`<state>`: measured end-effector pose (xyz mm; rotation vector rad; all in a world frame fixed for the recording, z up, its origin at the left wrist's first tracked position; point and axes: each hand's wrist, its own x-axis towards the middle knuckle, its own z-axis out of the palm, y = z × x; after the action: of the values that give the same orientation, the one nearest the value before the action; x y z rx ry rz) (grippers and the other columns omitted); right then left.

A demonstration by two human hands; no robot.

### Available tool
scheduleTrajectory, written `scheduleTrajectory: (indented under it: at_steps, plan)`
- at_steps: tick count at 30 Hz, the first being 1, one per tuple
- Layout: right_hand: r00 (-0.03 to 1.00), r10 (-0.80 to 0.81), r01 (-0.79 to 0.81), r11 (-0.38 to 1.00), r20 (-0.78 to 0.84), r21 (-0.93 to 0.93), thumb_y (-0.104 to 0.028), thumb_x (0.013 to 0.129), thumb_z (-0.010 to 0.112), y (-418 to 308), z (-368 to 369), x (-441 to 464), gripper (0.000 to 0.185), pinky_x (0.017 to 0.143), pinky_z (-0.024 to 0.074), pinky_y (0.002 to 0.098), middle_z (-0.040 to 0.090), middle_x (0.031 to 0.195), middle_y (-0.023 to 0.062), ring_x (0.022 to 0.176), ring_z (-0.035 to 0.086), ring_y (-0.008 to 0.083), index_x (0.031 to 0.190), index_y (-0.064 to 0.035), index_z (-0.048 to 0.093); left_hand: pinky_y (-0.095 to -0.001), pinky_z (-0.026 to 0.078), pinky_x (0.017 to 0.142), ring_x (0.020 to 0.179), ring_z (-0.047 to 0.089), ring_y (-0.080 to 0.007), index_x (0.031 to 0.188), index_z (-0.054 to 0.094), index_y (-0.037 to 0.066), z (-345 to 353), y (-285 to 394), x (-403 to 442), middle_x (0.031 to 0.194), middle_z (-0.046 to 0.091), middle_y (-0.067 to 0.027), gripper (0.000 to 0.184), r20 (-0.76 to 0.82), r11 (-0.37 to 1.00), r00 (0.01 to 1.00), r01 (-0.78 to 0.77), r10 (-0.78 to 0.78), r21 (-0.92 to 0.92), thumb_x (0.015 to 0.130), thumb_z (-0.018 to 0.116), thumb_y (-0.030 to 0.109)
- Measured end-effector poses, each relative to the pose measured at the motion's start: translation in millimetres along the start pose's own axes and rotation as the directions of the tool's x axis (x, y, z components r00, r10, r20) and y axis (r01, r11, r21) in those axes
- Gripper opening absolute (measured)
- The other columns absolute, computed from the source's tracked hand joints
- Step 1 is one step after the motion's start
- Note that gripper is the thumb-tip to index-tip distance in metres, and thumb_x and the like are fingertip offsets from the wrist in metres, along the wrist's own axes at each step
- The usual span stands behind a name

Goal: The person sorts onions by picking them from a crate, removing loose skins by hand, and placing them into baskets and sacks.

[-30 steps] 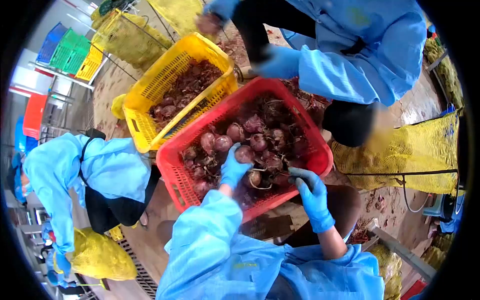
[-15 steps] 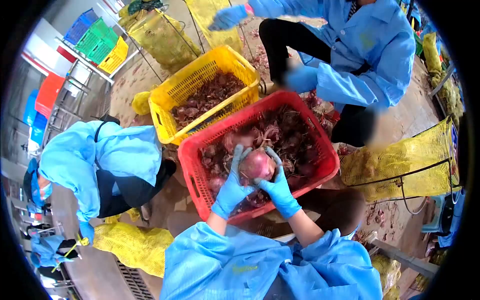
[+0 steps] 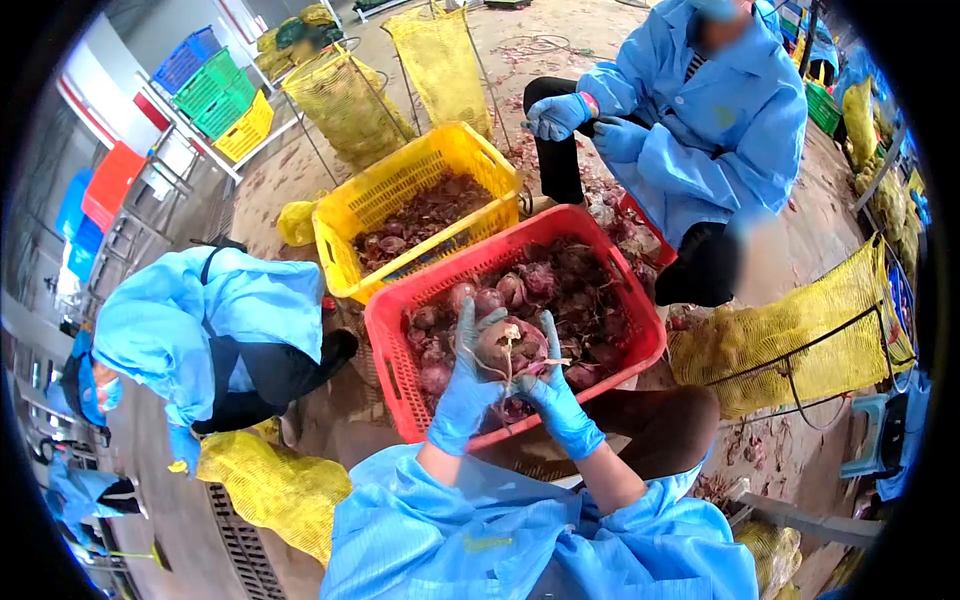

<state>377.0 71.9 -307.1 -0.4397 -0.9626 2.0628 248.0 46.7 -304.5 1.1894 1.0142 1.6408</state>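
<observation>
A large red onion (image 3: 508,350) is between my two blue-gloved hands, its dry root end and pale stringy roots facing up at me. My left hand (image 3: 464,385) cups the onion from the left, fingers pointing away. From the right, my right hand (image 3: 556,395) wraps it, with the thumb near the hanging roots. Below both hands stands a red plastic crate (image 3: 390,360), holding many red onions (image 3: 535,280) and loose dry skins.
A yellow crate (image 3: 335,225) of onions and skins adjoins the red one. A co-worker (image 3: 720,120) sits opposite; another person (image 3: 210,330) bends down at left. Yellow mesh sacks (image 3: 790,340) stand around, and skins litter the floor.
The onion has been turned so its root end now shows instead of its smooth pink side. Opposite, the co-worker's outstretched hand has come back toward the body.
</observation>
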Motion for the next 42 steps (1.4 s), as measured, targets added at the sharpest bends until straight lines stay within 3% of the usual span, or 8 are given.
scheduleTrajectory:
  at_steps: [4, 7, 16, 20, 22, 26, 32, 42]
  plan:
    - [0.981, -0.191, 0.191, 0.981, 0.005, 0.03, -0.033, 0.077, 0.067, -2, 11, 7, 0.092, 0.106, 0.0258, 0.0366, 0.021, 0.143, 0.0091, 0.128, 0.029, 0.0222, 0.144, -0.0153, 0.005, -0.0383, 0.041, 0.098, 0.121, 0.04, -0.0235, 0.143, -0.001, 0.022, 16, 16, 4, 0.137, 0.031, -0.0094, 0.127, -0.154, 0.866, 0.939, 0.209, -0.308, -0.455, 0.049, 0.082, 0.003]
    - [0.974, -0.223, 0.224, 0.972, -0.022, 0.063, -0.031, 0.075, 0.066, 3, 11, 8, 0.083, 0.105, 0.027, 0.0356, 0.029, 0.138, 0.0087, 0.127, 0.032, 0.0223, 0.14, -0.0138, 0.018, -0.0376, 0.036, 0.101, 0.122, 0.039, -0.0254, 0.143, -0.002, 0.016, 4, 18, -2, 0.135, 0.033, -0.0123, 0.126, 0.013, 0.938, 0.996, -0.082, 0.083, 0.336, 0.049, 0.079, 0.001]
    - [0.984, -0.172, 0.162, 0.972, 0.041, 0.167, -0.02, 0.08, 0.052, 3, 0, 13, 0.063, 0.098, 0.0384, 0.0336, 0.038, 0.131, 0.0084, 0.121, 0.04, 0.0213, 0.137, -0.0143, 0.026, -0.0365, 0.031, 0.104, 0.124, 0.037, -0.027, 0.143, 0.001, 0.01, 5, 26, -6, 0.135, 0.034, -0.013, 0.119, 0.065, 0.799, 0.98, -0.191, 0.188, 0.57, 0.051, 0.076, -0.003]
    - [0.965, 0.261, -0.26, 0.965, -0.018, 0.036, -0.033, 0.085, 0.055, 11, -3, 2, 0.072, 0.084, 0.0465, 0.0408, 0.038, 0.13, 0.0077, 0.11, 0.048, 0.0228, 0.142, -0.0251, 0.013, -0.0318, 0.044, 0.091, 0.11, 0.049, -0.0216, 0.137, 0.029, 0.01, -29, -9, -20, 0.128, 0.044, -0.0102, 0.071, -0.234, 0.946, 0.929, 0.234, -0.286, -0.224, 0.075, 0.064, 0.005]
    - [0.91, 0.401, -0.394, 0.916, -0.107, 0.078, -0.03, 0.085, 0.055, 39, -30, -3, 0.069, 0.082, 0.0469, 0.0396, 0.04, 0.127, 0.0057, 0.102, 0.051, 0.0222, 0.142, -0.0246, 0.016, -0.043, 0.046, 0.088, 0.107, 0.05, -0.0266, 0.129, 0.039, 0.007, -60, -30, -25, 0.124, 0.047, -0.0111, 0.055, -0.111, 0.527, 0.738, 0.36, -0.666, -0.77, 0.08, 0.062, 0.014]
    - [0.794, 0.504, -0.558, 0.826, -0.341, -0.079, -0.027, 0.085, 0.055, 76, -90, -10, 0.064, 0.081, 0.0464, 0.0359, 0.047, 0.12, 0.0057, 0.096, 0.052, 0.0183, 0.14, -0.0205, 0.023, -0.0458, 0.05, 0.081, 0.097, 0.056, -0.027, 0.122, 0.046, 0.008, -123, -18, 34, 0.115, 0.054, -0.0148, 0.047, -0.025, 0.525, 0.869, 0.276, -0.495, -0.805, 0.089, 0.049, 0.041]
    - [0.961, -0.144, -0.166, 0.388, -0.237, -0.907, -0.005, 0.081, 0.054, 60, -140, 11, 0.035, 0.09, 0.0421, 0.0319, 0.058, 0.111, 0.0139, 0.103, 0.056, 0.0232, 0.116, -0.002, 0.053, -0.0264, 0.043, 0.083, 0.096, 0.055, -0.0133, 0.121, 0.049, 0.007, -151, -16, 87, 0.108, 0.058, -0.0054, 0.045, -0.528, 0.974, 0.823, 0.226, -0.207, -0.028, 0.084, 0.062, 0.028]
    - [0.956, -0.158, -0.262, -0.083, -0.247, -0.961, -0.019, 0.077, 0.058, 65, -144, 11, 0.021, 0.071, 0.0492, 0.0357, 0.064, 0.093, 0.0092, 0.081, 0.062, 0.027, 0.097, -0.0149, 0.065, -0.0403, 0.042, 0.091, 0.111, 0.049, -0.0323, 0.133, 0.039, 0.019, -94, -132, 97, 0.128, 0.044, -0.0164, 0.072, -0.273, 0.114, 0.899, 0.329, -0.344, 0.937, 0.069, 0.071, 0.027]
